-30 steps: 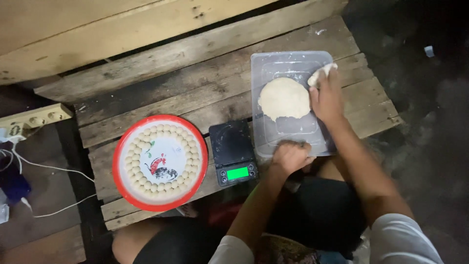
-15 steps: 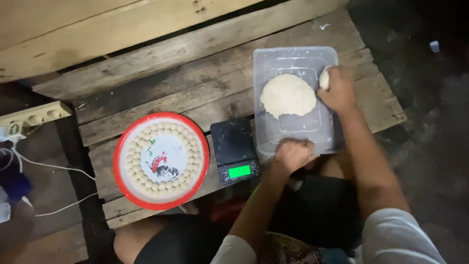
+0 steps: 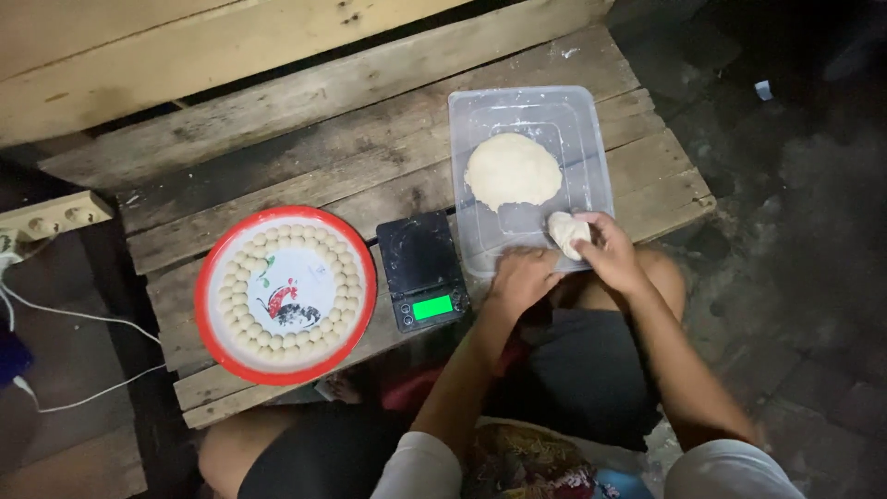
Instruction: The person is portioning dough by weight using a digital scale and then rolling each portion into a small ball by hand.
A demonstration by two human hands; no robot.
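Watching from the head view, I note the right hand (image 3: 610, 254) clasped round a small lump of dough (image 3: 565, 231), fingers curled over it, just above the near right corner of a clear plastic tray (image 3: 591, 120). Left hand (image 3: 522, 277) rests on the tray's near rim, fingers bent and loosely closed; it grips nothing that I can make out, and I cannot tell whether it presses the rim or only lies there.

Tray sits at the right end of a rough wooden pallet table (image 3: 277, 157), its near edge close to the table's front edge. Inside, towards the middle, lies a flattened mound of dough (image 3: 513, 171), apart from the lump in the hand. Flour smears show on the tray floor.

Just left of the tray, almost touching, a small black digital scale (image 3: 420, 268) with a lit green display at its near edge; its platform carries nothing.

Further left, near the front left corner, a round red-rimmed enamel plate (image 3: 285, 294) with a painted centre. Small pale dough balls (image 3: 346, 277) ring it in two rows along the rim.

Beyond the table's left end, a wooden power strip (image 3: 55, 217) with white cables trailing.
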